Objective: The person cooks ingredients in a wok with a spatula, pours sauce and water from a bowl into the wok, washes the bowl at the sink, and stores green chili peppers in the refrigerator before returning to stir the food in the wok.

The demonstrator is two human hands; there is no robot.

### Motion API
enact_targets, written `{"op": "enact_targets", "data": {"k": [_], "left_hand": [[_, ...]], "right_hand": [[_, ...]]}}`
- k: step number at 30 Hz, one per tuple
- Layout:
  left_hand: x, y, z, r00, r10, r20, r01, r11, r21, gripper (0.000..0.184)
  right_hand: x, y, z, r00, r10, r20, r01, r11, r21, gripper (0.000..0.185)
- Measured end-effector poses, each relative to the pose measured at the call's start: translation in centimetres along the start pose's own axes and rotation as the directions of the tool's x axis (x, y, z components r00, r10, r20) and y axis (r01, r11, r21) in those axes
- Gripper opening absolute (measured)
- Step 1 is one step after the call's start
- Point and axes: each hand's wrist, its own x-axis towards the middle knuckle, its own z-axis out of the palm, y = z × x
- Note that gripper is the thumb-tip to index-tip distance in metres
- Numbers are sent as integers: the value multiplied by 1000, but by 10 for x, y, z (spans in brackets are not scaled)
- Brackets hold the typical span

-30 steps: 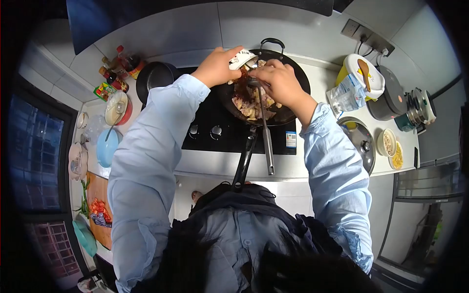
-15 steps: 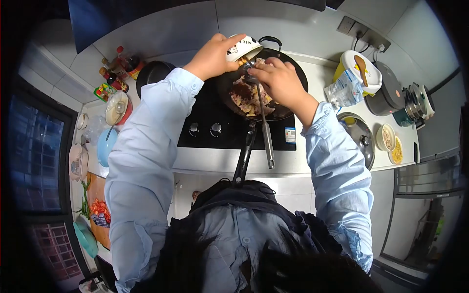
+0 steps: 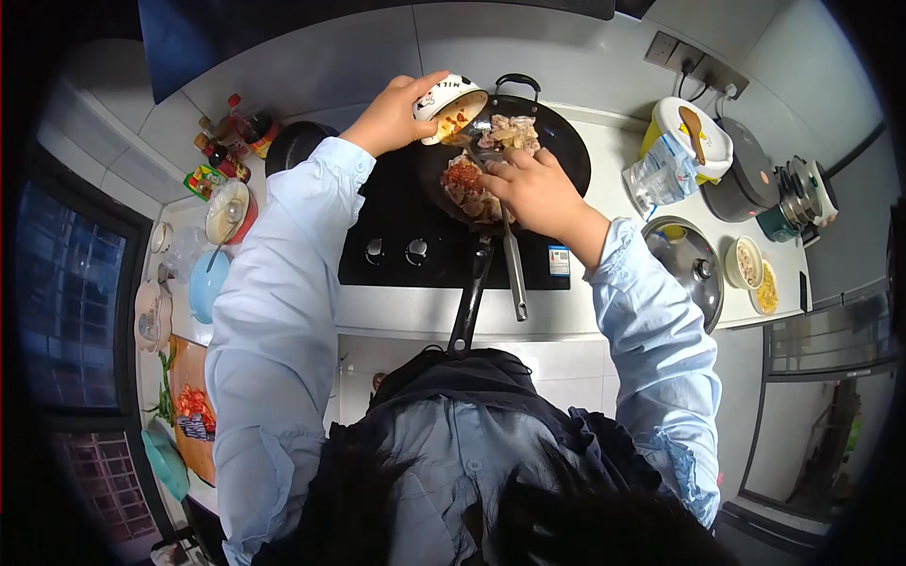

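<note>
My left hand (image 3: 389,121) is closed on the rim of a white bowl (image 3: 442,99) with black lettering. The bowl is tipped over the left side of a dark wok (image 3: 563,141), with reddish-brown bits clinging inside it. Pale meat pieces (image 3: 511,130) lie in the wok, and a reddish-brown chopped seasoning (image 3: 461,175) covers part of them. Over the wok, my right hand (image 3: 540,191) is closed around the shaft of a metal spatula (image 3: 514,269), whose handle end points towards me. Its blade is partly hidden by my fingers, near the bowl's mouth.
The wok's long handle (image 3: 469,307) sticks out past the black stove (image 3: 392,222). To the right are a glass lid (image 3: 681,259) and small bowls; bottles (image 3: 250,127) and a second pan (image 3: 300,141) stand left. Chopped red peppers (image 3: 195,407) lie on a cutting board (image 3: 192,363).
The bowl has moved slightly left and down, showing more of its inside. More red-brown seasoning lies on the meat. My right hand has moved down along the spatula.
</note>
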Motion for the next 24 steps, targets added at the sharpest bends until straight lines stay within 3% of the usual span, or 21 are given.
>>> {"op": "enact_targets", "data": {"k": [7, 10, 14, 16, 19, 20, 22, 24], "left_hand": [[-4, -1, 17, 999, 17, 34, -17, 1000, -3, 69], [-3, -2, 18, 999, -30, 21, 30, 1000, -10, 66], [-5, -7, 19, 994, -106, 21, 107, 993, -39, 65], [-5, -8, 23, 992, -125, 32, 127, 991, -47, 65], [-2, -12, 29, 975, -222, 13, 221, 959, -177, 64], [-1, -15, 29, 976, -219, 12, 218, 961, -173, 64], [-6, -25, 28, 974, -228, 14, 220, 916, -335, 62], [-11, -34, 31, 970, -242, 12, 225, 881, -417, 61]], "right_hand": [[12, 0, 12, 990, 138, -36, -139, 990, -9, 33], [4, -12, 7, 981, 41, 191, -14, 990, -140, 33], [-13, -24, -1, 968, 1, 251, 67, 963, -259, 33], [-8, -22, 1, 979, 28, 203, 18, 975, -223, 33], [-2, -18, 0, 992, 91, 89, -77, 986, -150, 32], [-5, -20, -3, 995, 48, 85, -34, 988, -151, 33], [-11, -25, -8, 995, -46, 85, 59, 987, -151, 33], [-14, -23, -15, 996, -9, 89, 21, 992, -128, 32]]}}
